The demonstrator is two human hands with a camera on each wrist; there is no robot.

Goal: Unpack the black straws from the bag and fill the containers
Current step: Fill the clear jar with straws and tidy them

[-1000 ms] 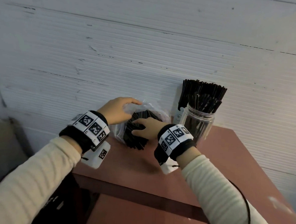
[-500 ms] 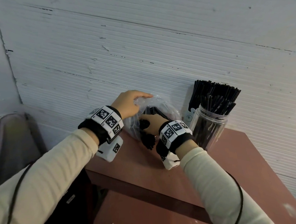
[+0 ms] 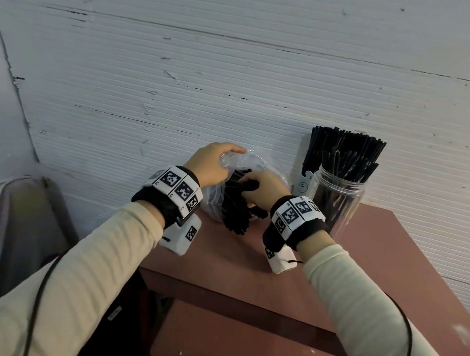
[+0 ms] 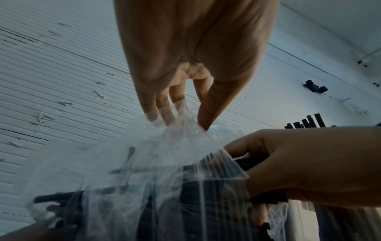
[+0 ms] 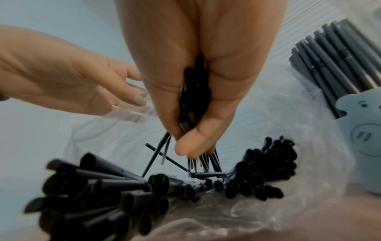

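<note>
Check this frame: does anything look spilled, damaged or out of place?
Nothing spilled. The left hand holds the clear bag open while the right hand grips a bunch of black straws inside it. The straws left in the bag lie splayed in disarray, and the wall shows chipped paint.

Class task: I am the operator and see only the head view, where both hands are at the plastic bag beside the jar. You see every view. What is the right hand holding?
Observer: The right hand grips a bunch of black straws, thumb curled over them.
Operator: Is the left hand inside the bag?
Observer: No. The left hand pinches the bag's clear film with its fingers, holding it up.
Operator: Is anything behind the jar?
Observer: A pale blue cup with a pig face, with straws in it.
</note>
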